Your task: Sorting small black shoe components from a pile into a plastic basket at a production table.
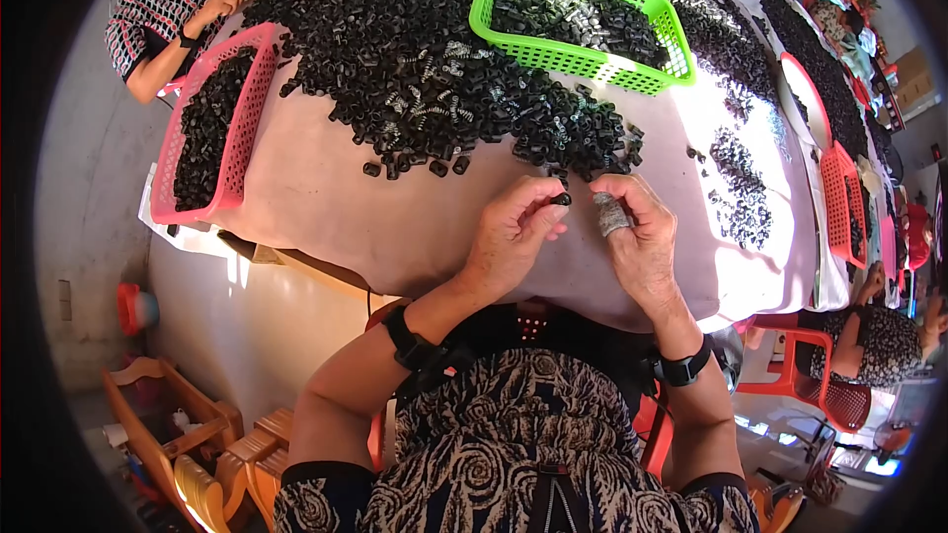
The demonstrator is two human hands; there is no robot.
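Note:
My left hand [511, 235] pinches a small black plastic part [561, 199] between thumb and fingertips, just in front of the pile. Close to its right, my right hand [642, 237] is closed, with a grey wrap [610, 214] around one digit; what its fingertips hold, if anything, is too small to make out. A large heap of small black plastic parts [395, 59] spreads over the cloth-covered table [326, 207] ahead of both hands. Several thin metal coil springs [427, 111] lie on the heap.
A green basket [592, 67] of black parts stands on the heap's far side. At the left edge is a pink basket [259, 89] of parts, with another person [168, 10] beside it. Sunlit parts [739, 188] lie right. Wooden stools [227, 454] stand lower left; a red chair [800, 375], right.

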